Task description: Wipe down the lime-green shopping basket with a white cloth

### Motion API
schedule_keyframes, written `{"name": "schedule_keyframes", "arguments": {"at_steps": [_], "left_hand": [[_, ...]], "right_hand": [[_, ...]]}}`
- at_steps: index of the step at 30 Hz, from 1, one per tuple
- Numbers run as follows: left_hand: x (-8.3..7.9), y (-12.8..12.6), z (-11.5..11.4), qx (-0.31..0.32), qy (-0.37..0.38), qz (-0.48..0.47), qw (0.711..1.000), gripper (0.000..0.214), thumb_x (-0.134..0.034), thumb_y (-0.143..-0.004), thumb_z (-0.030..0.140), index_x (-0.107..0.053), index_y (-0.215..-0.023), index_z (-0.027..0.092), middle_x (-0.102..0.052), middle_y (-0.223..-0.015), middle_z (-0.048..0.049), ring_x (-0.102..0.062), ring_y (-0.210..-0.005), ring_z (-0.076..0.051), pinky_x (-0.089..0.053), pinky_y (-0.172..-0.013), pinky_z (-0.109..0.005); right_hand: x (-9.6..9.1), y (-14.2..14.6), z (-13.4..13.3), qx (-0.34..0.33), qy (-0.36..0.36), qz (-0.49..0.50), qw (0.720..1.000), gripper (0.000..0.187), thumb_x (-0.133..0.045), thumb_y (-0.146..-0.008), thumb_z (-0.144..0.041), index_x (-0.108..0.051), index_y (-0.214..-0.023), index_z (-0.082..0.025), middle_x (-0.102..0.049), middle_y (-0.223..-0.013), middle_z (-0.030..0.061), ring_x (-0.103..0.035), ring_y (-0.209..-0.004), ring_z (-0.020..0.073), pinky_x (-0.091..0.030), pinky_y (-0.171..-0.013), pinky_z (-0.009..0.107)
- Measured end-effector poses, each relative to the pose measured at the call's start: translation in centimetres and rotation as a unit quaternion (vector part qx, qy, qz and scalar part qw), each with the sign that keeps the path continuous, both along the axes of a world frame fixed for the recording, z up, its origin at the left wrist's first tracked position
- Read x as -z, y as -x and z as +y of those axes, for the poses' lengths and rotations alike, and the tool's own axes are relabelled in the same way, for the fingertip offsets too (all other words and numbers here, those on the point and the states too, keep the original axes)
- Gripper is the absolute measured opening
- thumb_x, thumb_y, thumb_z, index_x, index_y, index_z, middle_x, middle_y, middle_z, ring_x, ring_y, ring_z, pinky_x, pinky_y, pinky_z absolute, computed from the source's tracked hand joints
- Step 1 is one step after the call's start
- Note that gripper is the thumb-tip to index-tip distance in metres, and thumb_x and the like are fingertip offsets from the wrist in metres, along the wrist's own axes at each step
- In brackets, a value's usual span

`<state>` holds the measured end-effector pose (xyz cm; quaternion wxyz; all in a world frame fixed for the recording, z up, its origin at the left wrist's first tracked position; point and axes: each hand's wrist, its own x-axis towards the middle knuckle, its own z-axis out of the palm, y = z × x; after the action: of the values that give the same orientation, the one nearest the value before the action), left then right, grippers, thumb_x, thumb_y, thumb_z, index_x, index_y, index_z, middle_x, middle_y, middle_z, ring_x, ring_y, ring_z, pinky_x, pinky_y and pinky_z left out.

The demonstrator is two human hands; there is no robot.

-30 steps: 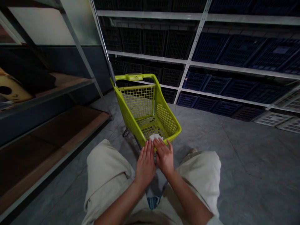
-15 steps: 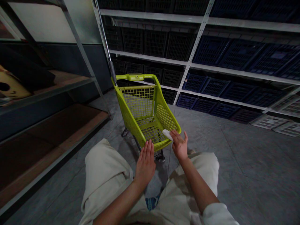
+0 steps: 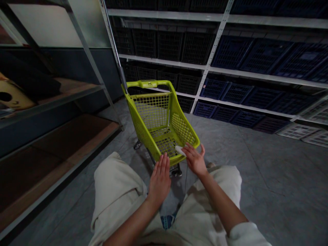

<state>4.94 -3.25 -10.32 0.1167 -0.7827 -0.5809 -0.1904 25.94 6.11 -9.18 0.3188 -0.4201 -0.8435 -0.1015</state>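
Note:
A lime-green plastic shopping cart (image 3: 139, 124) stands in front of me, its open basket facing my knees. My left hand (image 3: 160, 177) has its fingers stretched out flat, with the fingertips at the cart's front rim. My right hand (image 3: 195, 159) is at the right end of that rim, fingers closed on a small white cloth (image 3: 180, 150). Part of the cloth is hidden under the fingers, and its free end lies over the inner side of the rim. The basket's grid floor shows beyond both hands.
White metal shelving (image 3: 205, 68) with black crates (image 3: 169, 44) and blue crates (image 3: 233, 53) runs along the back. On the left is a shelf rack (image 3: 61, 136) with a yellow smiling item (image 3: 15, 95). A metal pole (image 3: 114, 41) rises at the cart's handle.
My right hand has shifted slightly, and the white cloth has moved a little left and down along the front rim. My left hand stays almost in place.

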Motion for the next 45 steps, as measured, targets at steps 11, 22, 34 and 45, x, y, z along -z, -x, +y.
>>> {"name": "schedule_keyframes", "arguments": {"at_steps": [11,22,34,45], "left_hand": [[0.0,-0.9,-0.1,-0.012,-0.006,-0.037,0.999,0.088,-0.045,-0.083,0.013,0.003,-0.156,0.003,-0.019,-0.163,-0.0202,-0.013,-0.152,-0.03,-0.028,-0.12,-0.047],[-0.3,0.3,-0.3,0.015,-0.005,0.008,1.0,0.085,-0.046,-0.083,0.015,-0.005,-0.157,0.004,-0.018,-0.164,-0.016,-0.015,-0.152,-0.026,-0.025,-0.121,-0.041],[-0.5,1.3,-0.7,-0.029,-0.022,-0.005,0.999,0.084,-0.042,-0.086,0.009,0.003,-0.157,0.007,-0.023,-0.162,-0.019,-0.023,-0.15,-0.027,-0.032,-0.119,-0.044],[-2.2,10.4,2.9,-0.096,-0.032,-0.045,0.994,0.082,-0.048,-0.086,0.012,-0.006,-0.156,0.004,-0.026,-0.16,-0.0246,-0.024,-0.15,-0.033,-0.033,-0.118,-0.052]], "right_hand": [[1.1,6.9,-3.6,0.037,0.031,0.058,0.997,0.049,-0.044,-0.091,-0.01,-0.052,-0.137,-0.026,-0.068,-0.128,0.0063,-0.056,-0.128,0.0194,-0.003,-0.121,0.048],[-0.1,-5.4,2.5,0.019,-0.004,-0.04,0.999,0.041,-0.042,-0.093,-0.008,-0.06,-0.126,-0.025,-0.071,-0.124,0.0059,-0.055,-0.13,0.0198,-0.004,-0.118,0.051],[0.2,-1.7,0.1,0.077,0.002,0.123,0.989,0.032,-0.044,-0.084,-0.006,-0.067,-0.096,-0.024,-0.074,-0.099,0.0017,-0.065,-0.111,0.0192,-0.016,-0.112,0.045],[-1.0,8.2,-5.7,0.015,0.073,0.153,0.985,0.037,-0.048,-0.087,-0.008,-0.064,-0.115,-0.025,-0.073,-0.099,0.0018,-0.063,-0.103,0.0187,-0.015,-0.113,0.045]]}}
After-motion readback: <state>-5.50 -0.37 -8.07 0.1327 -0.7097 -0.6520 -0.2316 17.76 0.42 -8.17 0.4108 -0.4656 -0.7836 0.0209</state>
